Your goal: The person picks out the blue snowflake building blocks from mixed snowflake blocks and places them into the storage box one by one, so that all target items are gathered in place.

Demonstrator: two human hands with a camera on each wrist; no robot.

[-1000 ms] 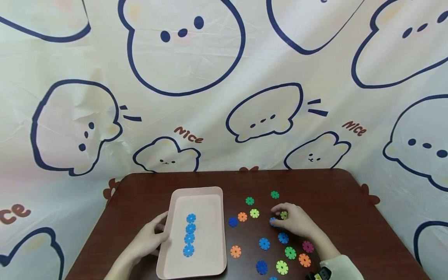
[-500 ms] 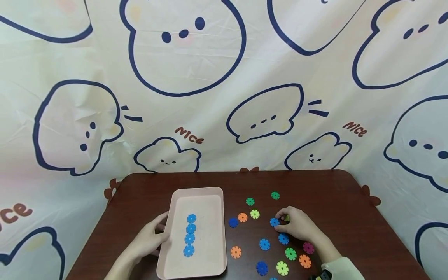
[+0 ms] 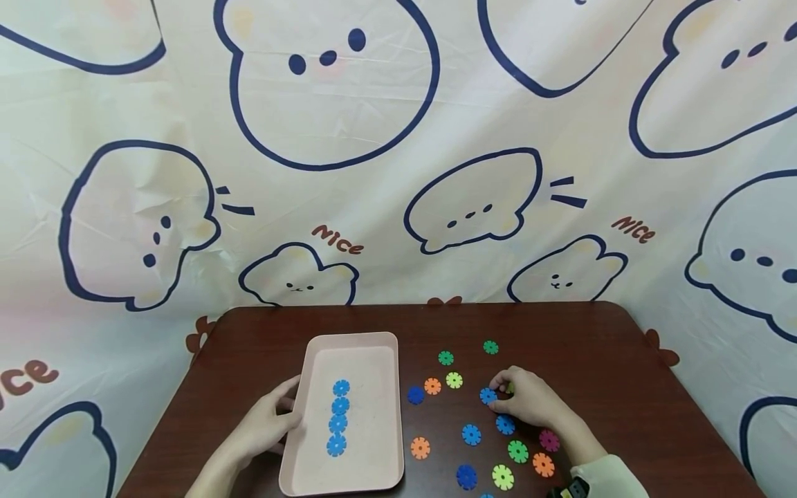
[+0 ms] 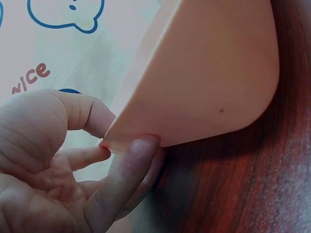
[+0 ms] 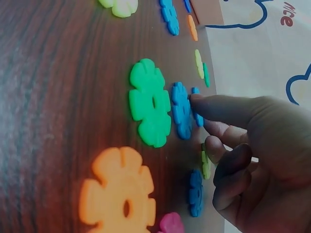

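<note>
Our left hand (image 3: 266, 420) grips tray (image 3: 372, 387); our right hand (image 3: 529, 395) pinches blue disc (image 3: 486, 395); row of four blue discs (image 3: 338, 423) inside.

Indoor fabric-screened spot, room type unclear: cartoon-print cloth (image 3: 373, 200) behind and beside dark wood-look desk (image 3: 560, 339).

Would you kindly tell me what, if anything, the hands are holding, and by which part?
The left hand grips the tray by its left edge; the right hand pinches a blue flower piece by its outer edge.
</note>
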